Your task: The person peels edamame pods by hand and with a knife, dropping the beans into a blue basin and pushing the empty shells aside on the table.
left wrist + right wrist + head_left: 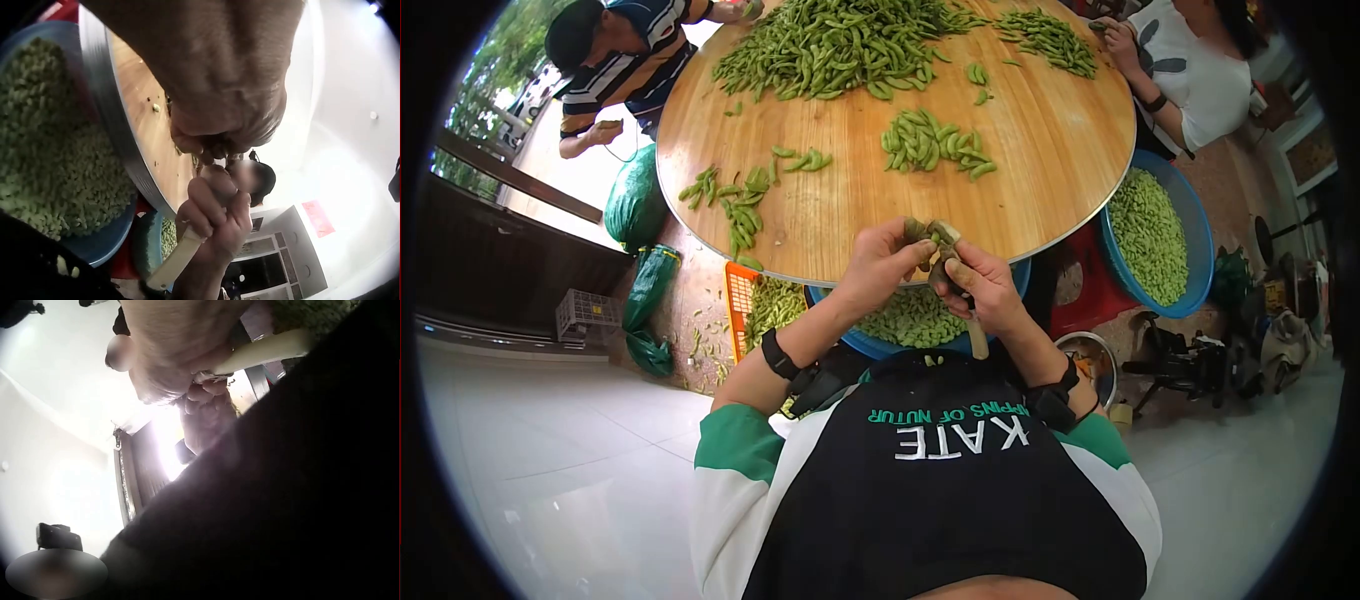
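Both hands meet over the near edge of a round wooden table (840, 225), above a blue basin of shelled green beans (910, 318). My left hand (885, 262) pinches a green soybean pod (935, 238), mostly covered by the fingers. With its fingers curled, my right hand (992, 292) grips a tool by its pale handle (978, 338); the tool's working end is hidden. The handle (178, 259) juts below the right hand (215, 215) in the left wrist view. A small heap of soybean pods (930, 142) lies just beyond the hands.
A large pile of pods (840, 50) covers the table's far side; loose pods (740, 205) lie at left. An orange basket (741, 300) stands left of the basin. Another blue basin (1185, 235) stands at right. One person (625, 60) works at far left, another (1190, 70) at far right.
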`<action>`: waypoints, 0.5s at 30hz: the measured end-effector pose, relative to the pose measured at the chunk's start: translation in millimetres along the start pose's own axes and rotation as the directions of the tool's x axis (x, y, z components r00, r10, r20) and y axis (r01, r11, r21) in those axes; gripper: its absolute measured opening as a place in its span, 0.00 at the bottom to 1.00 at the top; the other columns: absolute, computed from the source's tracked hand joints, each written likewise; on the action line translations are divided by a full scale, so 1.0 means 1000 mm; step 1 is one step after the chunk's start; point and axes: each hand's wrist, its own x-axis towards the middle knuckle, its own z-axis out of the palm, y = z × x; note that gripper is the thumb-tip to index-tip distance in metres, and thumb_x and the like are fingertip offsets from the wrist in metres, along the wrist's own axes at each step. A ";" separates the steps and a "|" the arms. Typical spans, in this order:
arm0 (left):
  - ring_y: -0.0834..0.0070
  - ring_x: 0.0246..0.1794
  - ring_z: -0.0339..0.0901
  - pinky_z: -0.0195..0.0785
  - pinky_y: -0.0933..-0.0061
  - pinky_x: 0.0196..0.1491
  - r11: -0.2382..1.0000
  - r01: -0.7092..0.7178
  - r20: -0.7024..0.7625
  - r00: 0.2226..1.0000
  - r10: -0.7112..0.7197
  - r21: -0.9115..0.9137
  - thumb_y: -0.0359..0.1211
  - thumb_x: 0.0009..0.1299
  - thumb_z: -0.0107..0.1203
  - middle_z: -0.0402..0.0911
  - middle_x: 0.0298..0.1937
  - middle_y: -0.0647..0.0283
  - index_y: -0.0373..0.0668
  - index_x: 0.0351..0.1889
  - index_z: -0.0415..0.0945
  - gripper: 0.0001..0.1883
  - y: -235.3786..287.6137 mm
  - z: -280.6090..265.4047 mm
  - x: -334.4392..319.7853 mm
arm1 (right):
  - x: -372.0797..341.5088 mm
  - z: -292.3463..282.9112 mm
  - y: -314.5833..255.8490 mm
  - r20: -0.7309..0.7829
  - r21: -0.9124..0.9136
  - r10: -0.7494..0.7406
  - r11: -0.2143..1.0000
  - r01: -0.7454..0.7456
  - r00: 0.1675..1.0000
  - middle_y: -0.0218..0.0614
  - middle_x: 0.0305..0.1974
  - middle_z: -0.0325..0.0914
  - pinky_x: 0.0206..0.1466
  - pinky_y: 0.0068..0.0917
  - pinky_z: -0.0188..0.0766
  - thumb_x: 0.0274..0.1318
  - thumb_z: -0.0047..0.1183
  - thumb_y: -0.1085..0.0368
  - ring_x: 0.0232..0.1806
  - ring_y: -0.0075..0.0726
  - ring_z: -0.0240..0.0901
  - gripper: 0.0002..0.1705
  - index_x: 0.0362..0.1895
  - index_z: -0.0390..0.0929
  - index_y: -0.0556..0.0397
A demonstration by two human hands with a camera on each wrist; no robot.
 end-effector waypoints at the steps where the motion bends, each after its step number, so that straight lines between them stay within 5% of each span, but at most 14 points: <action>1: 0.87 0.26 0.68 0.60 0.84 0.26 1.000 -0.007 0.000 1.000 0.007 0.020 0.28 0.68 0.55 0.77 0.30 0.69 0.35 0.39 0.74 0.05 0.003 0.001 -0.001 | 0.000 0.000 0.000 0.006 0.015 0.007 1.000 -0.007 1.000 0.32 0.30 0.70 0.19 0.14 0.55 0.69 0.40 0.64 0.18 0.16 0.55 0.21 0.63 0.62 0.56; 12: 0.85 0.30 0.71 0.64 0.82 0.32 0.998 0.004 0.111 0.994 0.004 -0.065 0.26 0.70 0.51 0.76 0.33 0.67 0.36 0.42 0.73 0.05 -0.001 -0.006 0.004 | 0.003 -0.008 0.008 -0.070 -0.140 -0.073 0.988 0.062 0.995 0.31 0.29 0.74 0.18 0.13 0.55 0.66 0.45 0.67 0.17 0.14 0.57 0.20 0.61 0.68 0.58; 14: 0.83 0.28 0.72 0.65 0.82 0.32 0.866 0.234 0.169 0.970 -0.176 -0.442 0.26 0.70 0.50 0.76 0.33 0.67 0.36 0.41 0.72 0.04 0.005 -0.003 0.005 | 0.005 -0.012 0.007 -0.004 -0.087 -0.061 0.994 0.061 0.998 0.30 0.28 0.74 0.18 0.12 0.54 0.65 0.47 0.68 0.17 0.13 0.57 0.21 0.61 0.68 0.57; 15: 0.83 0.28 0.72 0.65 0.82 0.32 0.865 0.236 0.169 0.969 -0.178 -0.443 0.26 0.70 0.50 0.76 0.33 0.67 0.36 0.41 0.72 0.04 0.004 -0.001 0.006 | 0.005 -0.011 0.007 -0.005 -0.086 -0.059 0.995 0.059 0.998 0.30 0.28 0.74 0.18 0.12 0.54 0.65 0.47 0.68 0.17 0.13 0.57 0.21 0.61 0.68 0.57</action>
